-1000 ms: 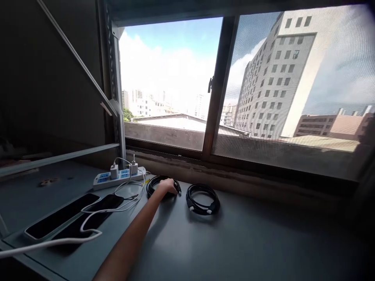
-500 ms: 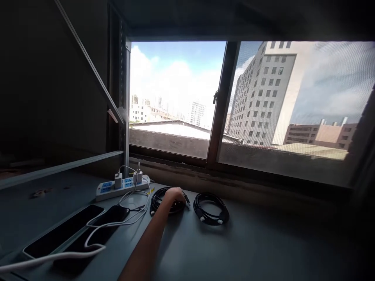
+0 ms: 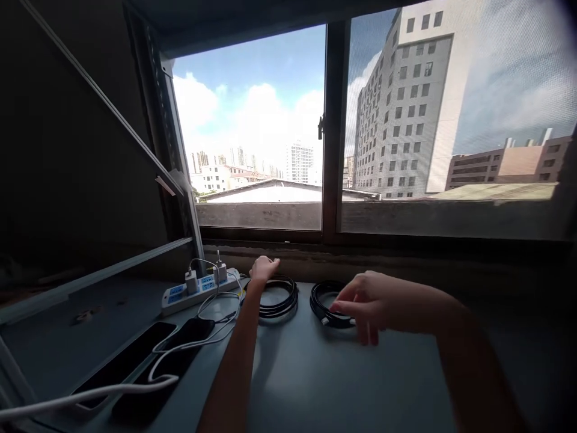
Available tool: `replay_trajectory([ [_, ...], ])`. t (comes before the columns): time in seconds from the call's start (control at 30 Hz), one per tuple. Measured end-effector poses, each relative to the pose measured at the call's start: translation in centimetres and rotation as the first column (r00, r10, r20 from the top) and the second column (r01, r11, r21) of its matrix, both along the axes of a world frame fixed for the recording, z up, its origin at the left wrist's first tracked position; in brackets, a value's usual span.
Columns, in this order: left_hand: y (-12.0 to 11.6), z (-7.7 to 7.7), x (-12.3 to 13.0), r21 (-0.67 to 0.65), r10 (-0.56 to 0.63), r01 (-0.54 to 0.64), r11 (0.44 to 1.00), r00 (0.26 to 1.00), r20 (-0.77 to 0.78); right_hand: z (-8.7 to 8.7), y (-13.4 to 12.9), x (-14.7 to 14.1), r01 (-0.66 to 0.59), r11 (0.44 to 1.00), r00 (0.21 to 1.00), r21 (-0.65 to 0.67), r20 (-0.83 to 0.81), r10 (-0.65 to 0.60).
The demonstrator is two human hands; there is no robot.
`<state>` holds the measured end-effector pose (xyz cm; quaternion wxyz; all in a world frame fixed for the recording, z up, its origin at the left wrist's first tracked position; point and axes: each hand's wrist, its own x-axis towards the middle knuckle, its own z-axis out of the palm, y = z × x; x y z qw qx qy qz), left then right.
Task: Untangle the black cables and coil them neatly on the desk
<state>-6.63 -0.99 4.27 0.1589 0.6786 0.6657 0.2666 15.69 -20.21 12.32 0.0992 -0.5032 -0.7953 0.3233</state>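
Observation:
Two coiled black cables lie on the grey table near the window. My left hand is at the back left edge of the left coil, its fingers partly hidden; whether it grips the cable cannot be made out. My right hand hovers over the front right part of the right coil, fingers apart and slightly curled, holding nothing. Pale connector ends show at the front of the right coil.
A white power strip with two chargers stands at the left. White cables run from it past two dark phones, one nearer the left and one beside it. A metal frame borders the left side, a window the back.
My right hand has come into view from the right, over the right coil. My left hand has shifted to the left coil's back left edge. The view has tilted and moved.

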Motion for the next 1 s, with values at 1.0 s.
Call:
replay_trajectory([
  [1.0, -13.3, 10.4, 7.0, 0.771, -0.603, -0.143, 0.621, 0.542, 0.586, -0.1, 4.0, -4.4, 0.077, 0.972, 0.542, 0.223, -0.828, 0.147],
])
